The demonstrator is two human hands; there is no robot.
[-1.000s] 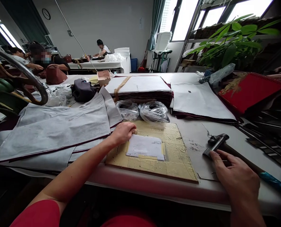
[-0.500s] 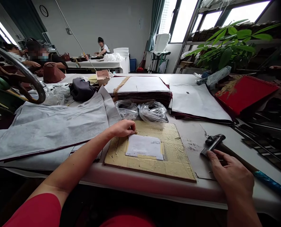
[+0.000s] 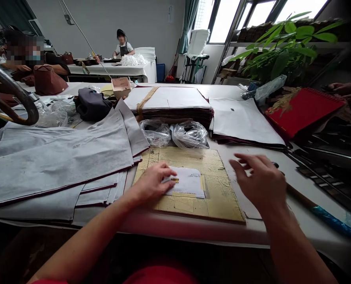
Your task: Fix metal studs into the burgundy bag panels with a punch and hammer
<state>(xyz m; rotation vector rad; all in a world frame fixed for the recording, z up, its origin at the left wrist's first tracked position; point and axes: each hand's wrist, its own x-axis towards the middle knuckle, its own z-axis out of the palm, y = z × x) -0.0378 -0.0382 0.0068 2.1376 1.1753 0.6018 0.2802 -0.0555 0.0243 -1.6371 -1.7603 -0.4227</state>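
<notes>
No wording can be made out. Small dark lettering stands near the far right corner of the white paper (image 3: 191,184) on the yellow board (image 3: 224,203), and a row of tiny marks runs along that paper's near edge. A stamp on the grey sheet (image 3: 60,159) left of the board and print on the plastic bag (image 3: 155,139) at its far edge are illegible.

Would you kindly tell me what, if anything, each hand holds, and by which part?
The left hand touches a small gold piece near its left end; a grip cannot be confirmed. The right hand appears empty.
</notes>
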